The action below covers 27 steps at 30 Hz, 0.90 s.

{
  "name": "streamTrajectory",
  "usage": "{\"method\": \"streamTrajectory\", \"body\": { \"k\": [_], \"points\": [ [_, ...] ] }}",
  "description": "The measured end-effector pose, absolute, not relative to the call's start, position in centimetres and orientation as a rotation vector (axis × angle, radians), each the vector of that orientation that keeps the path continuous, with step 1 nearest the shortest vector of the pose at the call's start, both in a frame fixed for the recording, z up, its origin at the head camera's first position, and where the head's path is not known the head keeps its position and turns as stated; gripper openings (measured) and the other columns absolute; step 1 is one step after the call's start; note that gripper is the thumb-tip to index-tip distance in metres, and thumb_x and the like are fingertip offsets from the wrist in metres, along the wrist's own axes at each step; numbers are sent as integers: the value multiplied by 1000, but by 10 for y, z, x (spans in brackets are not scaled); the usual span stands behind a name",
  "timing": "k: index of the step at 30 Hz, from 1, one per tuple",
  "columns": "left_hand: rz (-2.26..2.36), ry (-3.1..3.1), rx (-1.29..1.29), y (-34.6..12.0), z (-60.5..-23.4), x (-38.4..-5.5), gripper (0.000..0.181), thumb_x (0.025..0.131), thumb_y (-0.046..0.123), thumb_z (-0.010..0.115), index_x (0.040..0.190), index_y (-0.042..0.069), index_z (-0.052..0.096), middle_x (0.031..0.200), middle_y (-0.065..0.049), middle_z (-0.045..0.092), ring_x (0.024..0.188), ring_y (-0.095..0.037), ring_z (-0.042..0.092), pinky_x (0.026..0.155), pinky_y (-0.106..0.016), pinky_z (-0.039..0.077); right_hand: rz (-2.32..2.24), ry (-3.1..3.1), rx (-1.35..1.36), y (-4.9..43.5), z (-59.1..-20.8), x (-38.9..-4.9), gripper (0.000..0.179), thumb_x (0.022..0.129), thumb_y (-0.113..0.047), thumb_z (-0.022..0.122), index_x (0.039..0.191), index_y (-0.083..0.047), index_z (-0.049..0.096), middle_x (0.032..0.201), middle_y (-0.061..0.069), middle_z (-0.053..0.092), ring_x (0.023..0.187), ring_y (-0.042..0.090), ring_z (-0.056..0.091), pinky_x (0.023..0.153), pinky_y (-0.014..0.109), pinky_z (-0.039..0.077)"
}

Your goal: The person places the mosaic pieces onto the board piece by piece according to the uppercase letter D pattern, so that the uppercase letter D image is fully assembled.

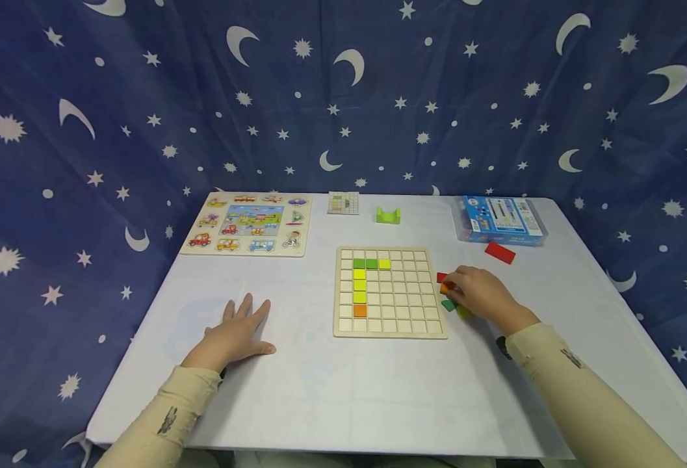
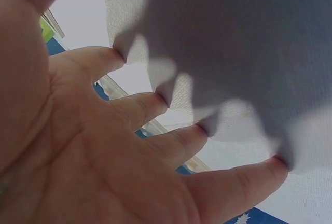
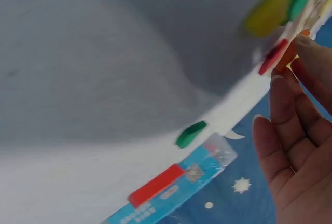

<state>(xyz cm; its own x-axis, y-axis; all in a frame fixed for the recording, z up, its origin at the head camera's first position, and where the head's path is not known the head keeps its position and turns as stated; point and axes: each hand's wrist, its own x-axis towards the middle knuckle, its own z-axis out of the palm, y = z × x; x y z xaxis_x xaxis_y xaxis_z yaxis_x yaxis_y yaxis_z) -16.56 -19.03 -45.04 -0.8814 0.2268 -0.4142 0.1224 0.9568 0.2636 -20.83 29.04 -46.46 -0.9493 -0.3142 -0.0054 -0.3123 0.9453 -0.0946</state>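
My right hand (image 1: 485, 296) is just beyond the right edge of a wooden grid board (image 1: 396, 292). Between its thumb and fingertips it pinches an orange tile (image 3: 289, 53), also visible in the head view. Close by lie a red tile (image 3: 273, 56), a green tile (image 1: 448, 305) and a yellow tile (image 1: 464, 312). On the board, green and yellow tiles form a short row, and yellow tiles run down from it to an orange tile (image 1: 360, 311). To the left, my left hand (image 1: 226, 341) rests on the white table, fingers spread and fingertips touching the cloth.
A vehicle picture puzzle (image 1: 252, 221) lies at the back left. Toward the back middle are a small pattern card (image 1: 343, 203) and a lime-green stand (image 1: 388, 216). A blue box (image 1: 501, 221) sits back right, with a red rectangular piece (image 1: 500, 253) before it.
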Motion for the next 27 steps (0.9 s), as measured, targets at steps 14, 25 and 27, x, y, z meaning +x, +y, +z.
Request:
{"method": "streamTrajectory", "body": {
  "k": [14, 25, 27],
  "points": [
    [300, 2663, 258, -190, -456, -168, 102, 78, 56, 75, 157, 10, 28, 161, -30, 7, 142, -61, 2, 90, -88, 21, -237, 3099, -1136, 192, -462, -193, 17, 83, -20, 81, 98, -13, 76, 92, -2, 71, 86, 16, 67, 82, 33, 55],
    [284, 2671, 259, -191, -457, -168, 102, 79, 56, 74, 156, 10, 28, 161, -30, 8, 142, -61, 3, 90, -88, 21, -44, 3099, -1253, 161, -466, -187, 5, 87, -21, 77, 90, -18, 76, 90, -2, 70, 87, 16, 67, 85, 37, 54],
    [289, 2668, 255, -191, -457, -168, 101, 79, 55, 75, 157, 10, 28, 161, -30, 8, 143, -61, 3, 90, -87, 21, -20, 3109, -1251, 160, -466, -187, 4, 87, -22, 77, 89, -18, 76, 90, -1, 70, 86, 17, 67, 85, 38, 54]
  ]
}}
